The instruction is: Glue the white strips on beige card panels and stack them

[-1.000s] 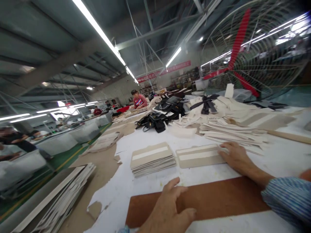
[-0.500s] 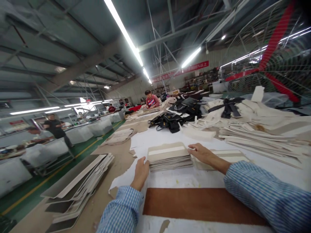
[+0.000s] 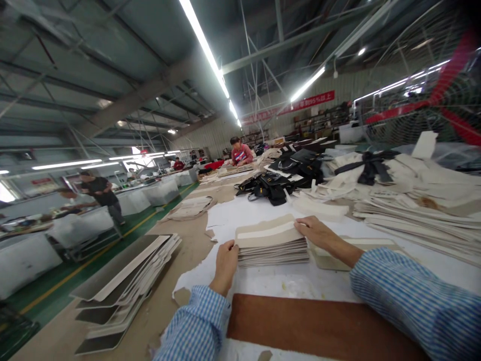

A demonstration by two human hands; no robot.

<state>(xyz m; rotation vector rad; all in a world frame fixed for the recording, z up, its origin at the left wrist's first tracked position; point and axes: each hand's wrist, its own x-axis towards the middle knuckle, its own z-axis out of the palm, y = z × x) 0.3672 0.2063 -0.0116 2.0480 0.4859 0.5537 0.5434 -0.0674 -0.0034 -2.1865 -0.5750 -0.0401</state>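
A beige panel (image 3: 268, 238) with a white strip across it tops a neat stack of similar pieces (image 3: 274, 254) in front of me. My left hand (image 3: 226, 258) grips the panel's left edge, fingers closed and partly hidden from view. At its upper right corner, my right hand (image 3: 310, 228) pinches the same panel between thumb and fingers. The panel looks slightly bowed, its near edge close above the stack. Under my right forearm lies another beige panel with a pale strip (image 3: 330, 259). Nearer to me is a flat brown board (image 3: 300, 321).
Grey boards and pale strips (image 3: 124, 281) are piled at the left. Black strap-like parts (image 3: 272, 185) and layered cream pieces (image 3: 421, 220) cover the far and right side. A large fan (image 3: 428, 103) stands at right; a co-worker (image 3: 240, 153) is at the table's far end.
The view has shifted, so everything appears a little further right. The top panel seems slightly raised and bowed between my hands. The stack below stays in place.
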